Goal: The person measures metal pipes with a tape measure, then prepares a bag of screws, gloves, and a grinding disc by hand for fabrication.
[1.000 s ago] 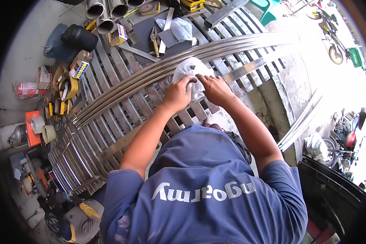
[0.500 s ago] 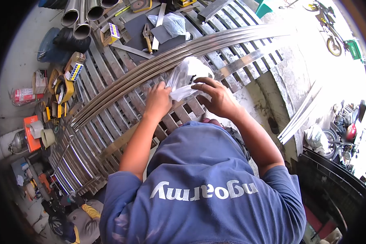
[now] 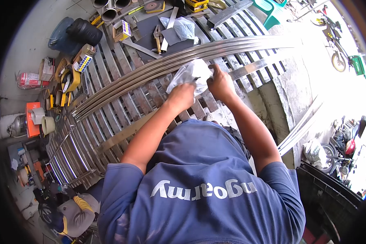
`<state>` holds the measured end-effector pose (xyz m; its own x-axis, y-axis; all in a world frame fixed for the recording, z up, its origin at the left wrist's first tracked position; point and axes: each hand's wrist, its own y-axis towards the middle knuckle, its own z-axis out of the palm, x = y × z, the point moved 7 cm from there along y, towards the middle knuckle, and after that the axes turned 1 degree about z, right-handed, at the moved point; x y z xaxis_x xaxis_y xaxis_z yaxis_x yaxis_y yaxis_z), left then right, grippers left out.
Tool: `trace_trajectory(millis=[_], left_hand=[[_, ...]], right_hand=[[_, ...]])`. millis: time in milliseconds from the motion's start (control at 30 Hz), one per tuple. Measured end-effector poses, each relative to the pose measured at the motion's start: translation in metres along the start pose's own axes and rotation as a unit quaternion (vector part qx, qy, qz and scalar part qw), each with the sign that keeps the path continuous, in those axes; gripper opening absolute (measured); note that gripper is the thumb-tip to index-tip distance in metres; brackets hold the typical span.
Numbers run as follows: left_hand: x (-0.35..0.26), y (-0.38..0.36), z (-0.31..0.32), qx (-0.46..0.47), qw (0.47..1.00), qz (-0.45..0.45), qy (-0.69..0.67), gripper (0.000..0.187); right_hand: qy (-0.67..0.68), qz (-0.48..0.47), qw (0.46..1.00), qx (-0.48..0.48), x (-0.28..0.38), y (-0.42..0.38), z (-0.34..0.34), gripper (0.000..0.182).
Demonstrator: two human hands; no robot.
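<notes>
A crumpled clear-and-white plastic bag [image 3: 186, 74] is held up over the slatted metal bench in front of me. My right hand [image 3: 222, 84] pinches its right edge, thumb and curled fingers together. My left hand [image 3: 183, 96] is closed at the bag's lower front and slightly blurred. Its fingertips press into the plastic, and a small dark spot shows just above them. What the bag contains, if anything, cannot be made out. Just behind it runs a bundle of long thin metal tubes [image 3: 150, 70], lying across the bench.
The slatted bench [image 3: 110, 129] carries locking pliers [image 3: 157, 38], another plastic bag [image 3: 184, 28], a grinding disc [image 3: 154, 6] and small boxes [image 3: 121, 30]. Thick pipes [image 3: 109, 14] lie at the far left. A person in a cap [image 3: 55, 215] is low at left. Motorcycles [image 3: 333, 40] stand at right.
My left hand has moved right from the bag's left edge to its lower front. My right hand's spread fingers have curled in at the bag's right edge. The view has shifted slightly.
</notes>
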<state>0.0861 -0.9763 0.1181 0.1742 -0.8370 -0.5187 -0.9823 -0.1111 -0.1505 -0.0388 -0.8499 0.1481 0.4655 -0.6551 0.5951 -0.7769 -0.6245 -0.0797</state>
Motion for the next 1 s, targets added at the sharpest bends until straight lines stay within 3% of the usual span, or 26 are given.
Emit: trace_trajectory(millis=[33, 167, 333, 433, 533, 633, 667, 767, 800, 900, 1000], left_hand=[[0.016, 0.0, 0.001, 0.021, 0.996, -0.062, 0.062, 0.025], [0.024, -0.009, -0.019, -0.015, 0.994, -0.109, 0.013, 0.026], [0.026, -0.012, -0.028, -0.036, 0.986, -0.163, 0.023, 0.028], [0.021, -0.014, -0.034, -0.105, 0.986, -0.13, 0.016, 0.051], [0.011, -0.015, -0.029, -0.042, 0.99, -0.128, 0.039, 0.08], [0.025, -0.015, -0.004, -0.032, 0.996, -0.086, 0.004, 0.1], [0.029, -0.015, -0.002, -0.033, 0.995, -0.092, -0.029, 0.095], [0.036, -0.015, -0.003, 0.012, 0.993, -0.101, -0.059, 0.078], [0.033, -0.016, -0.01, -0.021, 0.994, -0.092, -0.047, 0.052], [0.042, -0.014, -0.004, 0.018, 0.992, -0.122, -0.019, 0.036], [0.055, -0.004, 0.023, -0.007, 0.997, -0.079, -0.019, 0.033]], right_hand=[[-0.001, -0.004, 1.0, 0.007, 0.005, -0.005, -0.01, 0.046], [-0.083, -0.071, 0.993, 0.05, -0.003, -0.022, -0.014, 0.039], [-0.117, -0.071, 0.984, 0.113, 0.01, -0.032, -0.025, 0.041], [-0.154, -0.137, 0.973, 0.107, 0.035, -0.037, -0.042, 0.043], [-0.181, -0.236, 0.946, 0.13, 0.066, -0.041, -0.043, 0.047], [-0.03, -0.4, 0.904, 0.145, 0.085, -0.039, -0.02, 0.047], [-0.011, -0.411, 0.898, 0.156, 0.078, -0.034, -0.002, 0.046], [-0.071, -0.31, 0.913, 0.256, 0.056, -0.014, 0.04, 0.027], [-0.077, -0.321, 0.917, 0.224, 0.048, -0.009, 0.049, 0.027], [-0.176, -0.24, 0.928, 0.223, 0.026, 0.0, 0.063, 0.026], [-0.191, -0.264, 0.925, 0.195, 0.026, -0.005, 0.058, 0.025]])
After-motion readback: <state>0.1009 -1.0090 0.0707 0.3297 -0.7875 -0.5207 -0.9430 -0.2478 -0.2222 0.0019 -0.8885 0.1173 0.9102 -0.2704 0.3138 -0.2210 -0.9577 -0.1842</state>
